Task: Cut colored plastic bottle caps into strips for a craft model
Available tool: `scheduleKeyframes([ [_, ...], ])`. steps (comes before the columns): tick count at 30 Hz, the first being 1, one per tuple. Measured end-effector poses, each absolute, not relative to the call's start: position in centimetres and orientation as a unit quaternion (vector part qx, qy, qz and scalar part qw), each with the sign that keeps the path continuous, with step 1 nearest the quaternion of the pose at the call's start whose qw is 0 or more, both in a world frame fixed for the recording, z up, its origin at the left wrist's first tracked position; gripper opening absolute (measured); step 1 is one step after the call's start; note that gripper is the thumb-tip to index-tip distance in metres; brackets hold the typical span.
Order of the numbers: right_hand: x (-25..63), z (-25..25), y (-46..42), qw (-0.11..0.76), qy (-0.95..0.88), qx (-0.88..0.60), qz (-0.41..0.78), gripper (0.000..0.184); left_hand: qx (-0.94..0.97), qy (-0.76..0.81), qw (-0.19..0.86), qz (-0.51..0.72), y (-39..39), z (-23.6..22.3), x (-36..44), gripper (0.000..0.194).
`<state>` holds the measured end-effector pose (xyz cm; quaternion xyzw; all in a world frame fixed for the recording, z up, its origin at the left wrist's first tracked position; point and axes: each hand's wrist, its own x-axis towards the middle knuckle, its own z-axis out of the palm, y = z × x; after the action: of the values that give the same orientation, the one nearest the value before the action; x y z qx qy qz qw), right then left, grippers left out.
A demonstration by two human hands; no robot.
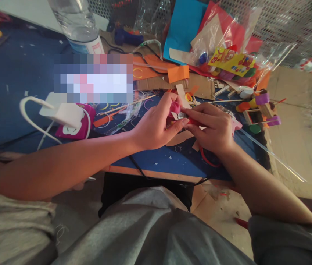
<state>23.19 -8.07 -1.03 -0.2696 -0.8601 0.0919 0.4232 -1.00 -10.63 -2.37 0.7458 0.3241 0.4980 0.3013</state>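
Over the front part of the blue table (pixel 156 161), my two hands meet. My left hand (pixel 158 123) is curled, its thumb and fingers closed around a small pink round piece that looks like a bottle cap (pixel 175 107). Close against it, my right hand (pixel 211 127) pinches a slim red piece (pixel 193 121), whose tip points toward the pink cap; its kind is mostly hidden by the fingers. Beneath the right wrist a red loop (pixel 208 158) shows in part. Paper scraps and a cardboard strip (pixel 180 138) lie under the hands.
A plastic bottle (pixel 80 27) stands at the back left, near a white charger (pixel 62 114) on a magenta socket block (pixel 89 112). Behind the hands lie sticks, orange paper (pixel 178 73) and a plastic bag (pixel 233 62). A small cap-and-stick model (pixel 259 110) sits right, beside cardboard (pixel 296 147).
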Motion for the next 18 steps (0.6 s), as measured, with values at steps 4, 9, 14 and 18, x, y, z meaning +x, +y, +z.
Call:
scheduleKeyframes([
  [4, 23.18, -1.08, -8.07, 0.428, -0.855, -0.28, 0.084, 0.036, 0.736, 0.331, 0.319, 0.497, -10.71, -2.25, -0.88, 0.031],
  [9, 23.42, -1.04, -8.09, 0.404, -0.854, -0.321, 0.066, 0.037, 0.727, 0.345, 0.345, 0.482, -10.71, -2.25, -0.82, 0.038],
  [14, 23.37, -1.18, -8.17, 0.412, -0.847, -0.329, 0.069, 0.036, 0.728, 0.342, 0.352, 0.478, -10.55, -2.27, -0.84, 0.04],
  [18, 23.24, -1.27, -8.24, 0.41, -0.845, -0.34, 0.058, 0.032, 0.73, 0.349, 0.348, 0.473, -10.42, -2.17, -0.93, 0.043],
])
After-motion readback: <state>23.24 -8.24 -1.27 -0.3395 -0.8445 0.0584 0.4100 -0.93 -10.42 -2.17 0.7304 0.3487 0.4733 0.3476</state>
